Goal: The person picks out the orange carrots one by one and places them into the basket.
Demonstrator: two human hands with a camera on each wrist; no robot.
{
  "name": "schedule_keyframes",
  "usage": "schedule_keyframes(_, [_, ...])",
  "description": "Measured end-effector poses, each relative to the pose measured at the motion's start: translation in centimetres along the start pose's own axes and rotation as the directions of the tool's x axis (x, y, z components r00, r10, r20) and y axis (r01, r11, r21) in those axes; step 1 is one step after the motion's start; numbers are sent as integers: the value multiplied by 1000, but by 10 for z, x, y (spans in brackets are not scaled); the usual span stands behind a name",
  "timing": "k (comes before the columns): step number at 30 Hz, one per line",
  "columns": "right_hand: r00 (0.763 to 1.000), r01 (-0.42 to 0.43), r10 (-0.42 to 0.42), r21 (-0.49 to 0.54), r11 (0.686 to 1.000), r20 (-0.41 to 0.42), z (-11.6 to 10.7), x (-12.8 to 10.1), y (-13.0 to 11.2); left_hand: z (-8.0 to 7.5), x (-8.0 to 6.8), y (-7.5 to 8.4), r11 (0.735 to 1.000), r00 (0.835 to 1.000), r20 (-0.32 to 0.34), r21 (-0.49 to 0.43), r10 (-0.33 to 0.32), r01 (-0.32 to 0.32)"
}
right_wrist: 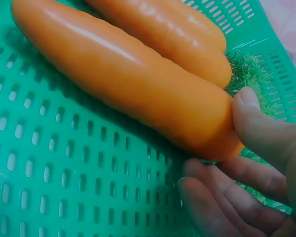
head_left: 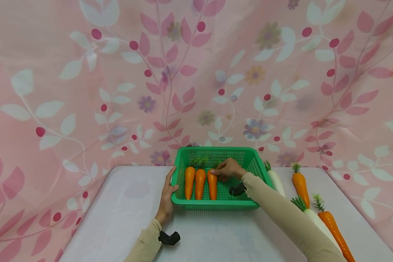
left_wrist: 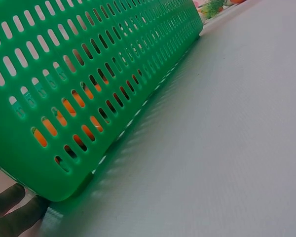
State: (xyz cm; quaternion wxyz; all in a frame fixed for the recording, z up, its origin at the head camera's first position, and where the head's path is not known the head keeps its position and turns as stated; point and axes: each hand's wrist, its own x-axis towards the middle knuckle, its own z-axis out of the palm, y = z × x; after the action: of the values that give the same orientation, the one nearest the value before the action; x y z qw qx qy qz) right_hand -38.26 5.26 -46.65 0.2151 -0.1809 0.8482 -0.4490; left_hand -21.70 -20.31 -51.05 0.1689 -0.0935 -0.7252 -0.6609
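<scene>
Green basket (head_left: 216,203) sits mid-table (head_left: 118,218), your left hand (head_left: 166,198) flat against its left wall. Three carrots inside; your right hand (head_left: 228,169) is pinching the top of the third carrot (head_left: 212,185), so you're mid-placement. Next I'd guess you let go and reach for the loose carrots (head_left: 300,183) on the right.

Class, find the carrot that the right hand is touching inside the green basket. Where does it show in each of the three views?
Head: the carrot is rightmost of three, at frame centre.
Left wrist: orange glimpsed through the slots; which carrot, cannot tell.
Right wrist: it crosses the frame diagonally, the right hand at its thick end.
Shared landmark: the green basket.
</scene>
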Motion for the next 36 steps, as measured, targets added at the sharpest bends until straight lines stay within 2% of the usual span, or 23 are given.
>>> schedule_keyframes(3, [1000, -6, 6, 9, 1000, 7, 0, 0, 1, 0, 1, -11, 1000, 1000, -13, 15, 11, -11])
schedule_keyframes(7, [1000, -16, 16, 22, 1000, 17, -3, -1, 0, 0, 2, -12, 1000, 1000, -13, 19, 13, -13])
schedule_keyframes(10, [999, -19, 18, 37, 999, 30, -6, -5, -2, 1, 1, -5, 1000, 1000, -3, 2, -6, 6])
schedule_keyframes(15, [999, -6, 2, 71, 997, 55, -17, -12, -4, 1, -2, 16, 1000, 1000, 13, -13, -18, 18])
schedule_keyframes(18, [998, -4, -2, 98, 995, 62, -27, -17, -5, 1, -2, 16, 1000, 1000, 6, -6, -10, 10])
schedule_keyframes(25, [999, 23, -26, 126, 992, 21, -66, -34, -8, 1, 2, -11, 1000, 1000, -28, 5, -10, 10])
schedule_keyframes(28, [998, 64, -64, 84, 994, 0, -87, -45, -8, 0, 2, -15, 1000, 1000, -29, 9, -7, 7])
schedule_keyframes(36, [988, 80, -82, -19, 997, -135, -140, -79, -5, -1, 2, -15, 1000, 1000, -22, -10, -7, 7])
